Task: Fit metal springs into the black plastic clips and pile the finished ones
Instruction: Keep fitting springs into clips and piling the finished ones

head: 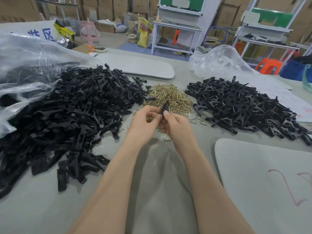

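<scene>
My two bare forearms reach forward from the bottom edge and angle inward until the hands almost meet at mid-view. My left hand (145, 121) has its fingers curled, the thumb tip pressed against the lower end of a black clip (164, 107). My right hand (176, 124) pinches the same clip, thumb on top and the other fingers curled beneath. The palms face each other.
</scene>
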`<state>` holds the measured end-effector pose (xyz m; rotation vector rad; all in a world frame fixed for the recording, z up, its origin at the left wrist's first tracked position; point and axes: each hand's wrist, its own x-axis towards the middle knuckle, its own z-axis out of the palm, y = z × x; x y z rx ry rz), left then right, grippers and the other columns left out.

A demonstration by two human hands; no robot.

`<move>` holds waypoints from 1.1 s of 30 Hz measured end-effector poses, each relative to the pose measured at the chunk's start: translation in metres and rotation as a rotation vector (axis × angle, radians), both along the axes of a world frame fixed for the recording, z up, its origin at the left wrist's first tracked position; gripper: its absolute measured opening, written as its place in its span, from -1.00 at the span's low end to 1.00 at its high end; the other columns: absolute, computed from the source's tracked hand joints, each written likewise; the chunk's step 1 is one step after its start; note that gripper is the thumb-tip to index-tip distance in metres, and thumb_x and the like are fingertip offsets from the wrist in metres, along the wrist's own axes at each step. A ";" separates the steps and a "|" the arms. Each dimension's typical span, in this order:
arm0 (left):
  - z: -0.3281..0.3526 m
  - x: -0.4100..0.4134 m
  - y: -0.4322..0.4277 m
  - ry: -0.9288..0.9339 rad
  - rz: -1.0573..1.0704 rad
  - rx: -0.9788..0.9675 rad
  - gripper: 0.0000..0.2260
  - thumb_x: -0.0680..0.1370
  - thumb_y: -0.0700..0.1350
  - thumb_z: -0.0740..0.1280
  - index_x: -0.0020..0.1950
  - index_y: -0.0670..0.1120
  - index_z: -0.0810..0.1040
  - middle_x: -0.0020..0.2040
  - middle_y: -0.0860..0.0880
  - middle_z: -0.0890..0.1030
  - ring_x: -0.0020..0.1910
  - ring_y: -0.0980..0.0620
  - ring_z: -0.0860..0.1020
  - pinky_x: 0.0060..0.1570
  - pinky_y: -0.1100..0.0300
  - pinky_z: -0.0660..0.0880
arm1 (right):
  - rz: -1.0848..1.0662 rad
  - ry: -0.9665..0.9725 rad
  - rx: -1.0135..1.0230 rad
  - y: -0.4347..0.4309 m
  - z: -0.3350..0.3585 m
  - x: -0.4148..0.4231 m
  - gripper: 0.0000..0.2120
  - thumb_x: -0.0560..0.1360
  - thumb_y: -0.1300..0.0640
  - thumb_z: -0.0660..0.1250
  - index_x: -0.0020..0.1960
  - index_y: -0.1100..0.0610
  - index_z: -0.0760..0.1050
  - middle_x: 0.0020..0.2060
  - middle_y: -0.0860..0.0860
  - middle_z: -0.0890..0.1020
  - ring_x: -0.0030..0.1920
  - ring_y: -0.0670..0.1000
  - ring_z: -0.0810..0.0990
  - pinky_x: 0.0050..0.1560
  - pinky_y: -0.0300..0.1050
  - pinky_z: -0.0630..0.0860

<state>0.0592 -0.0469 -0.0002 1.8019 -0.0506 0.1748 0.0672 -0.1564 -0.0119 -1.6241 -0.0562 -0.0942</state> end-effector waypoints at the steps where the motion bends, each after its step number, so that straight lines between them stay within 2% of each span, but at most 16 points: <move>1: 0.000 0.000 -0.001 0.014 0.002 -0.013 -0.79 0.55 -0.21 0.33 -0.14 0.11 0.49 -0.17 0.06 0.57 -0.12 -0.01 0.59 0.09 0.03 0.53 | 0.010 0.009 -0.003 0.000 0.000 0.000 -0.69 0.61 0.19 0.17 -0.26 0.08 0.54 -0.39 -0.03 0.52 -0.38 -0.12 0.45 -0.33 -0.27 0.44; 3: 0.000 0.000 -0.002 0.017 0.033 -0.017 -0.81 0.55 -0.20 0.33 -0.11 0.10 0.47 -0.12 0.02 0.59 -0.04 -0.09 0.61 0.11 -0.09 0.52 | -0.010 -0.001 -0.081 -0.001 -0.001 0.000 -0.69 0.62 0.18 0.15 -0.25 0.07 0.54 -0.42 -0.09 0.51 -0.37 -0.09 0.46 -0.33 -0.21 0.45; 4: 0.000 0.000 -0.002 0.011 0.054 -0.022 -0.83 0.55 -0.19 0.33 -0.08 0.10 0.47 -0.10 0.00 0.59 -0.03 -0.10 0.61 0.11 -0.10 0.52 | -0.031 -0.022 -0.147 -0.001 -0.001 0.000 -0.71 0.62 0.17 0.15 -0.22 0.11 0.55 -0.42 -0.08 0.52 -0.34 -0.05 0.47 -0.30 -0.11 0.47; 6: -0.002 0.001 0.000 -0.003 0.100 -0.027 -0.85 0.54 -0.16 0.34 -0.05 0.10 0.47 -0.11 -0.03 0.62 -0.05 -0.08 0.61 0.10 -0.10 0.51 | -0.068 -0.091 -0.276 -0.003 -0.003 0.002 -0.77 0.61 0.19 0.16 -0.09 0.22 0.55 -0.36 -0.02 0.51 -0.28 0.04 0.47 -0.17 0.08 0.49; 7: -0.002 0.001 0.001 -0.010 0.120 -0.024 -0.86 0.54 -0.15 0.35 -0.06 0.10 0.48 -0.14 -0.02 0.62 -0.09 -0.07 0.60 0.09 -0.09 0.51 | -0.079 -0.125 -0.316 -0.003 -0.003 0.001 -0.81 0.60 0.20 0.17 0.01 0.20 0.55 -0.32 -0.01 0.52 -0.25 0.05 0.48 -0.11 0.12 0.49; 9: -0.001 -0.001 0.003 -0.015 0.137 -0.046 -0.86 0.53 -0.17 0.35 -0.13 0.08 0.50 -0.17 -0.01 0.61 -0.14 -0.08 0.60 0.07 -0.09 0.53 | -0.090 -0.169 -0.347 -0.002 -0.003 0.000 -0.76 0.60 0.21 0.18 0.22 0.10 0.51 -0.17 -0.02 0.61 -0.12 0.03 0.56 0.03 0.10 0.51; 11: 0.000 -0.001 0.003 -0.011 0.128 -0.087 -0.86 0.53 -0.19 0.35 -0.14 0.05 0.54 -0.12 -0.03 0.63 -0.09 -0.12 0.62 0.07 -0.09 0.54 | -0.094 -0.226 -0.376 -0.001 -0.004 -0.002 -0.68 0.58 0.22 0.20 0.32 0.07 0.44 0.04 0.00 0.63 0.05 0.02 0.60 0.14 0.00 0.51; 13: 0.001 -0.001 0.003 -0.014 0.107 -0.112 -0.90 0.54 -0.19 0.34 -0.10 0.01 0.59 -0.08 -0.04 0.64 -0.09 -0.10 0.64 0.06 -0.05 0.56 | -0.098 -0.289 -0.393 -0.001 -0.004 -0.004 -0.71 0.57 0.24 0.23 0.27 0.06 0.46 0.01 -0.07 0.63 0.05 -0.04 0.61 0.11 -0.11 0.51; 16: 0.003 -0.001 0.001 0.019 0.060 -0.255 -0.90 0.58 -0.18 0.30 -0.04 -0.11 0.62 -0.15 -0.07 0.66 -0.22 0.10 0.64 -0.04 0.20 0.60 | -0.108 -0.286 -0.373 -0.003 -0.003 -0.004 -0.77 0.57 0.23 0.24 0.16 -0.02 0.48 -0.10 -0.23 0.60 -0.03 -0.22 0.59 0.00 -0.34 0.47; 19: 0.008 -0.001 0.001 0.087 0.001 -0.387 -0.76 0.58 -0.34 0.17 -0.02 -0.15 0.62 -0.20 -0.07 0.64 -0.24 0.14 0.61 -0.01 0.28 0.58 | -0.099 -0.195 -0.218 -0.004 -0.001 -0.001 -0.79 0.57 0.24 0.24 0.05 -0.06 0.46 -0.09 -0.10 0.64 -0.03 -0.09 0.62 0.05 -0.14 0.53; 20: 0.008 -0.001 0.002 0.091 -0.023 -0.363 -0.72 0.56 -0.38 0.14 0.03 -0.17 0.62 -0.19 -0.07 0.64 -0.21 0.12 0.60 0.03 0.27 0.56 | -0.092 -0.166 -0.154 -0.005 -0.001 -0.001 -0.80 0.57 0.26 0.24 0.05 -0.03 0.47 -0.09 -0.05 0.65 -0.07 -0.08 0.63 0.02 -0.12 0.55; 22: 0.007 -0.002 0.003 0.055 -0.055 -0.232 -0.70 0.53 -0.40 0.18 0.14 -0.17 0.60 -0.16 -0.06 0.64 -0.17 0.11 0.57 0.05 0.29 0.52 | -0.071 -0.119 -0.057 -0.005 0.001 0.000 -0.82 0.57 0.29 0.23 0.04 0.03 0.49 -0.13 -0.02 0.66 -0.15 -0.08 0.63 -0.08 -0.19 0.55; 24: 0.005 -0.003 0.002 -0.003 -0.049 -0.103 -0.73 0.53 -0.35 0.28 0.16 -0.11 0.60 -0.19 0.02 0.62 -0.21 0.13 0.52 -0.09 0.39 0.48 | -0.057 -0.078 0.019 -0.007 0.002 -0.001 -0.82 0.57 0.29 0.24 -0.02 0.03 0.51 -0.20 -0.05 0.67 -0.21 -0.10 0.63 -0.15 -0.27 0.56; 26: 0.005 -0.004 0.002 -0.048 -0.035 -0.036 -0.76 0.53 -0.29 0.32 0.14 -0.06 0.60 -0.21 0.07 0.59 -0.25 0.15 0.50 -0.18 0.41 0.46 | -0.027 -0.026 0.099 -0.009 0.003 -0.001 -0.83 0.58 0.29 0.24 -0.03 0.05 0.53 -0.22 -0.04 0.67 -0.24 -0.10 0.63 -0.15 -0.28 0.57; 29: 0.003 -0.002 0.004 -0.113 -0.014 0.064 -0.80 0.54 -0.24 0.34 0.13 -0.05 0.60 -0.06 0.05 0.58 -0.11 0.11 0.54 -0.03 0.30 0.47 | 0.052 0.024 0.155 -0.010 0.006 -0.003 -0.83 0.58 0.28 0.23 -0.01 0.08 0.55 -0.18 0.00 0.68 -0.22 -0.08 0.64 -0.14 -0.27 0.57; 33: 0.000 0.001 0.008 -0.148 0.018 0.127 -0.85 0.58 -0.18 0.29 0.12 -0.07 0.56 0.06 0.00 0.55 0.04 0.11 0.51 0.05 0.33 0.42 | 0.058 0.008 0.125 -0.010 0.008 -0.004 -0.78 0.59 0.27 0.22 -0.05 -0.01 0.56 -0.28 -0.07 0.67 -0.25 -0.12 0.63 -0.18 -0.30 0.55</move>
